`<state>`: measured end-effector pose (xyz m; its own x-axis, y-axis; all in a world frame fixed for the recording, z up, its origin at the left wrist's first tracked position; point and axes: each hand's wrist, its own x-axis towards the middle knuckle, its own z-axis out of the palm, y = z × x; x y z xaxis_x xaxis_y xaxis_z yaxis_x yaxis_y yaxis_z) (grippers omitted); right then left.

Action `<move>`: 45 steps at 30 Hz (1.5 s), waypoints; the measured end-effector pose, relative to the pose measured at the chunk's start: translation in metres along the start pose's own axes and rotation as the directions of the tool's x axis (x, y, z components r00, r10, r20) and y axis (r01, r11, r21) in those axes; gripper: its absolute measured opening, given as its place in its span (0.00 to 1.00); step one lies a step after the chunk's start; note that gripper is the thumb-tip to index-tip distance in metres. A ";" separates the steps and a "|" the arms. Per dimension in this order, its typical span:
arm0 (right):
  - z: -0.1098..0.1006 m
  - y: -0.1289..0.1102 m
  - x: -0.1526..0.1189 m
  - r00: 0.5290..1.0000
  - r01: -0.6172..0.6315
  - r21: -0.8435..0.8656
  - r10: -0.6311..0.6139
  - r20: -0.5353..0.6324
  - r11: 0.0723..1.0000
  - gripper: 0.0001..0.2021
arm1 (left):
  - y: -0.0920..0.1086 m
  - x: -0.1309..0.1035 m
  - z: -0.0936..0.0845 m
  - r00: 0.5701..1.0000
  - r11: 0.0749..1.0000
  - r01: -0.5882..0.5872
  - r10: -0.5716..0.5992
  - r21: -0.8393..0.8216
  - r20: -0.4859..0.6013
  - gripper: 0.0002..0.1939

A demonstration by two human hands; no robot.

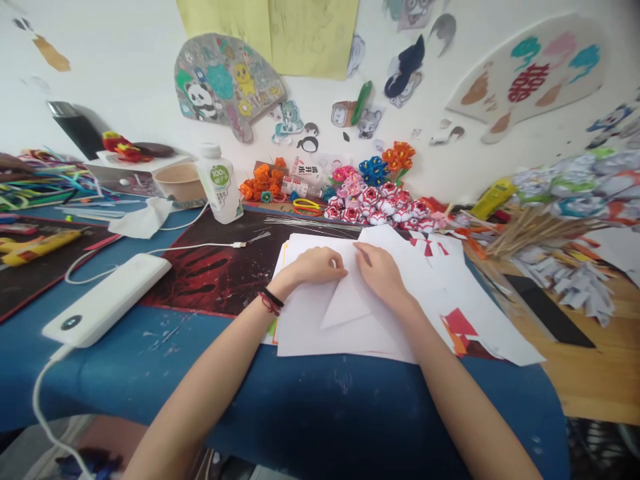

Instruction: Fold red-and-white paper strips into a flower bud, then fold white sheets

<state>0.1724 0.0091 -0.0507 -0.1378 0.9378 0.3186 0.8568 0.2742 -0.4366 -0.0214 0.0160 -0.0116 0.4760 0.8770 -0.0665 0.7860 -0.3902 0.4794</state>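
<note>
A folded piece of white paper (349, 303), pointed toward the top and wide at the bottom, lies over a stack of white sheets (300, 333). My left hand (320, 265) has curled fingers, with thumb and index finger pinched at the left edge of the folded paper. On the opposite side, my right hand (381, 272) grips the paper near its top with its fingertips. Part of the paper's upper end is covered by my fingers. A dark cord and a red bracelet (271, 303) circle my left wrist.
Cut white sheets with red scraps (459, 323) spread to the right. A white power bank (107, 300) with cables sits left on the blue tabletop (210, 373). Behind stand a white bottle (220, 183), red-white paper flowers (385, 203) and a yellow cutter (493, 199).
</note>
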 end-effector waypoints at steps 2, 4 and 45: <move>-0.005 0.000 -0.001 0.998 -0.040 0.049 0.043 -0.044 0.998 0.22 | 0.005 -0.002 0.004 0.999 0.999 0.042 -0.042 0.003 -0.016 0.14; -0.005 0.000 -0.001 0.993 -0.081 0.108 0.089 -0.078 0.991 0.21 | 0.010 -0.003 0.008 0.995 0.996 0.092 -0.092 -0.003 -0.035 0.16; -0.029 0.003 0.001 0.924 -0.045 0.957 0.376 -0.068 0.285 0.33 | -0.007 -0.025 -0.028 0.670 0.910 -0.413 0.287 -0.023 -0.684 0.07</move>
<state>0.1889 0.0052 -0.0274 0.2282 0.9554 0.1876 -0.2254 0.2393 -0.9444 -0.0501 0.0045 0.0110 0.2750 0.6677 0.6918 0.5098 -0.7113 0.4839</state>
